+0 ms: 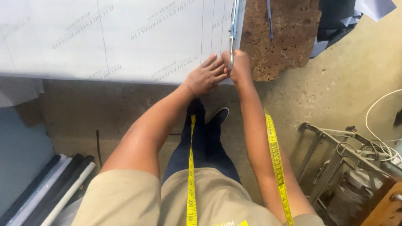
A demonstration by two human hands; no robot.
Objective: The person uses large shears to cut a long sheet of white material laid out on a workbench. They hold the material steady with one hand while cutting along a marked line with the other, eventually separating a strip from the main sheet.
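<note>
Our left hand (205, 75) lies flat, fingers spread, on the white printed fabric sheet (117, 37) — right hand (239, 67) clenched around long metal scissors (232, 29), near edge

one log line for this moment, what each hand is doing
left hand: flat on white fabric at the cut | right hand: gripping scissors, blades along fabric edge | tape measure: draped round neck

— What are your arms doing?
— I'm stretching both forward, elbows nearly straight.
— And the hands?
— My left hand (205, 75) is lying flat, fingers spread; my right hand (240, 67) is curling into a closed grip, touching the left.
</note>
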